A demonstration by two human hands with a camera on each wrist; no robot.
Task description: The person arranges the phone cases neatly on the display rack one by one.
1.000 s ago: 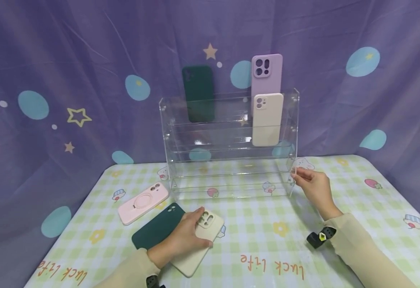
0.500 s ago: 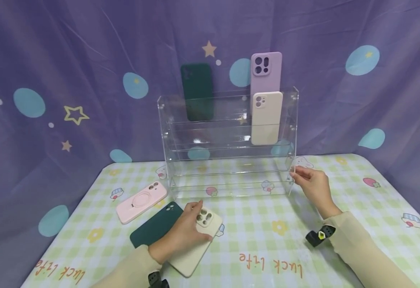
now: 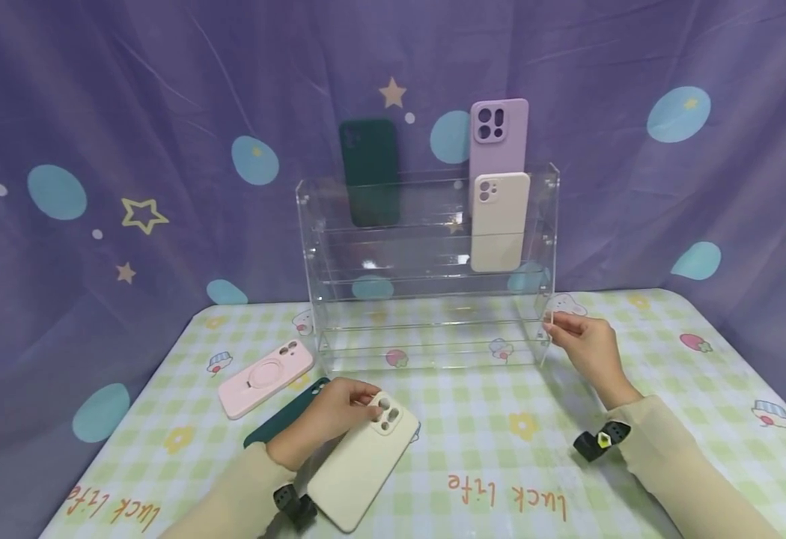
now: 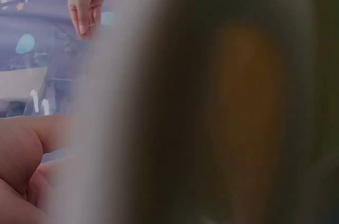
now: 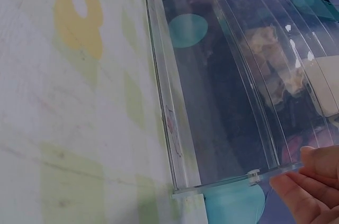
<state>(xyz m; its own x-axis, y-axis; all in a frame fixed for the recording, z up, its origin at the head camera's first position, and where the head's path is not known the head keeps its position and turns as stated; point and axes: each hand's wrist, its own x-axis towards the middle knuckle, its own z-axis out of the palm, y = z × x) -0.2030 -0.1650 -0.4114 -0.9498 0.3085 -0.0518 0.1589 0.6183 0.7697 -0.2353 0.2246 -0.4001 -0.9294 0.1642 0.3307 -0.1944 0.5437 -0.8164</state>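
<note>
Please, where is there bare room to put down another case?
Bare cloth lies between the cream case and right sleeve, and right of that sleeve. Crowded: around the left hand, with the pink case and lower green case close.

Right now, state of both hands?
Left hand: closed, holding the cream phone case in front of the clear rack.
Right hand: closed, pinching the rack's side edge.

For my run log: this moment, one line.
left hand: pinches cream case; right hand: pinches rack; rack: green case, purple case, white case; table: pink case, other green case
</note>
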